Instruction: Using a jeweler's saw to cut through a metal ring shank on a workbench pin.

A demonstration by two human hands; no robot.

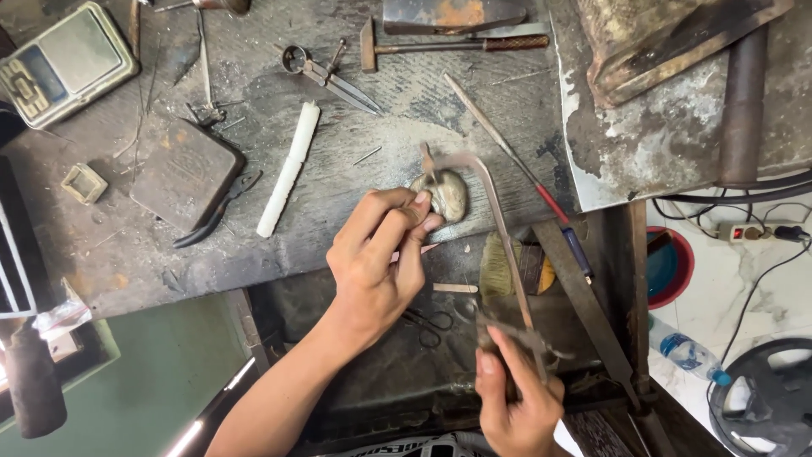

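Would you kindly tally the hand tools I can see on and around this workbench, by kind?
Saw frame, held by the right hand: 1
Hammer: 1
Pliers: 1
Dividers: 1
File: 1
Brush: 1
Scissors: 1
Total: 7
The left hand steadies a small workpiece, not counted.

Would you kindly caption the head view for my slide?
Left hand pins a small workpiece at the bench edge; right hand works a saw frame.

Scarred grey workbench (355, 220), white marble floor (727, 279)
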